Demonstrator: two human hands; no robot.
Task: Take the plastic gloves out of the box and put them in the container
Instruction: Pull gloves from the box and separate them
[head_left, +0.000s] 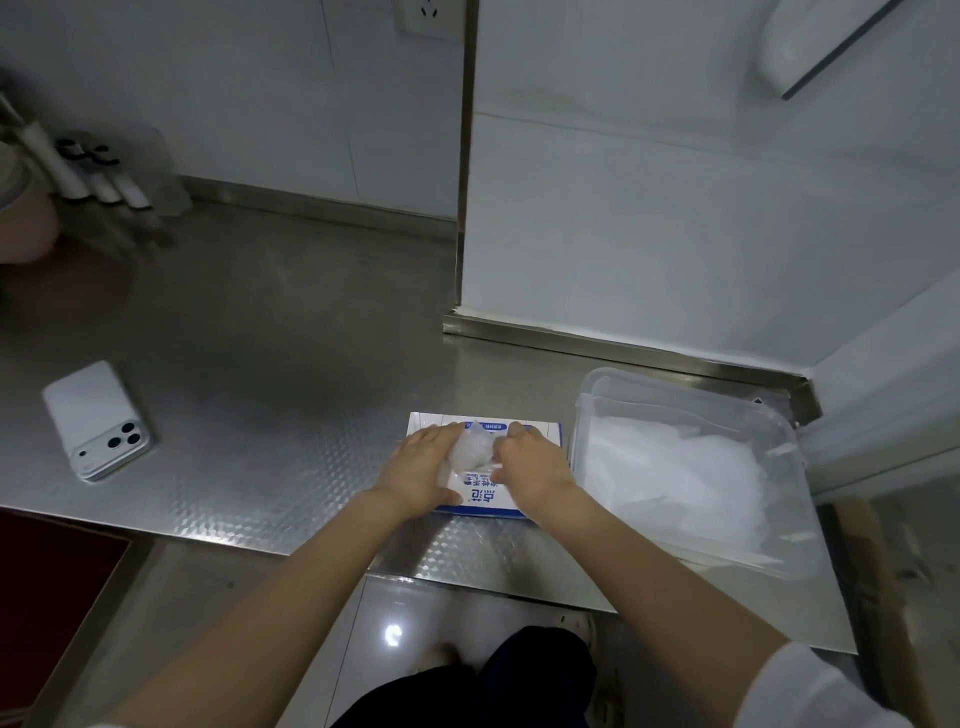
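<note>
On the box (485, 496), left hand (423, 467) lay flat, fingers straight, against the glove wad (470, 449). Curled fingers of right hand (530, 462) pinched that wad. The container (691, 397) sat just beside.

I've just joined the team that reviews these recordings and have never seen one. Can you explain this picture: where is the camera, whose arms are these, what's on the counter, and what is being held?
There is no machine here. A person works with bare hands, and the single picture comes from a wide-angle camera worn on their head, looking forward and down. That is why both arms reach in from the bottom. On the steel counter lies a blue and white box. The left hand rests on the box, seemingly steadying it, while the right hand pinches a tuft of clear plastic gloves sticking out of its top. Right of the box stands a clear container already holding a heap of gloves. A white phone lies far left.
</note>
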